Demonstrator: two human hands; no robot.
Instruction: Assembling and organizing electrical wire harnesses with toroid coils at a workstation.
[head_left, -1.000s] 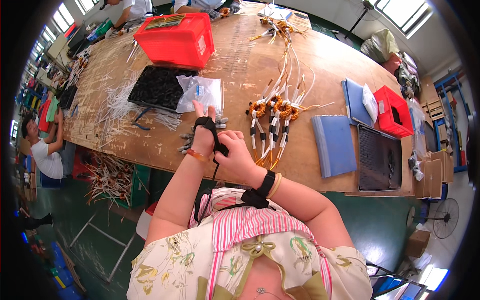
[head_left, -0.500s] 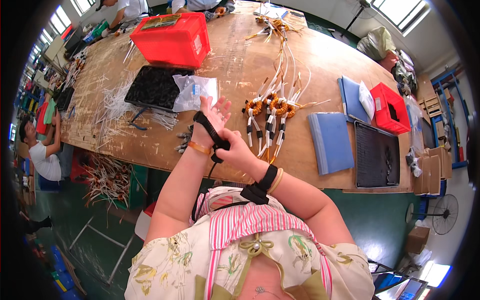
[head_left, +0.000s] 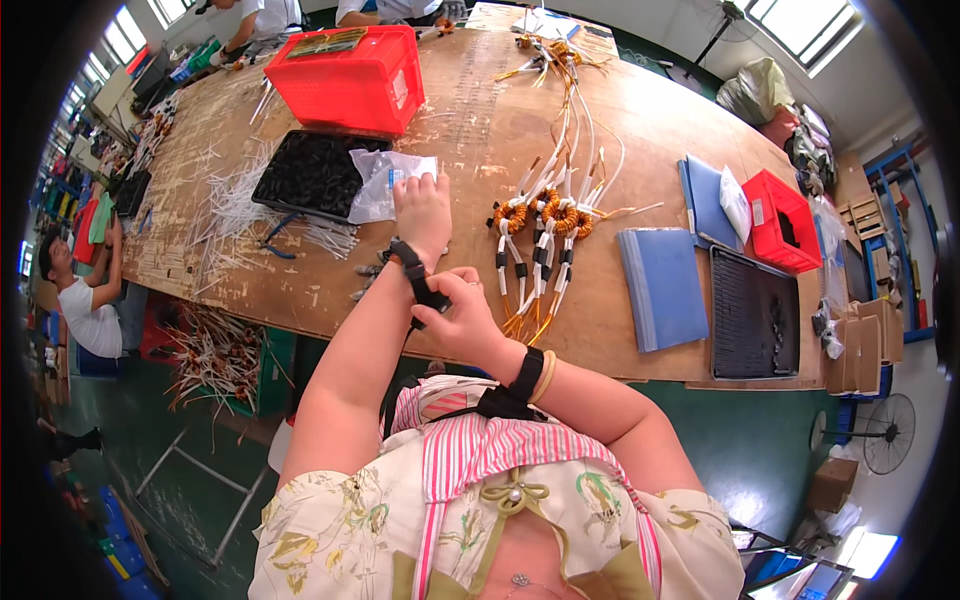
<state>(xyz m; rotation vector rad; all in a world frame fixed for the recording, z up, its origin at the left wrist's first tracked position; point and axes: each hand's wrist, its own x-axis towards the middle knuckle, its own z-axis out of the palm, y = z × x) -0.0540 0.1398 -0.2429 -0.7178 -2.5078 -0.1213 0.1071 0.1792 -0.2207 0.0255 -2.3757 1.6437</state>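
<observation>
My right hand (head_left: 460,315) pinches the small dark end of a black wrist strap (head_left: 412,268) worn on my left wrist. A dark cord hangs from it. My left hand (head_left: 424,215) is turned back upward, fingers curled and nothing visible in them, above the table beside a clear plastic bag (head_left: 376,190). Another black band (head_left: 530,373) and a pale bangle (head_left: 546,376) circle my right wrist. Orange-wound ring coils (head_left: 557,215), with white-sleeved leads and black sleeve pieces, lie on the table to the right of my hands.
A black tray (head_left: 300,208) of small dark parts, loose white tubes (head_left: 232,215) and a red crate (head_left: 345,85) stand left. Blue folders (head_left: 662,290), a dark tray (head_left: 755,320) and a red bin (head_left: 783,220) occupy the right. Other people work along the table's far side and at left.
My left hand has turned from palm up with fingers spread to back up with fingers curled. My right hand has moved slightly left and down, still on the strap.
</observation>
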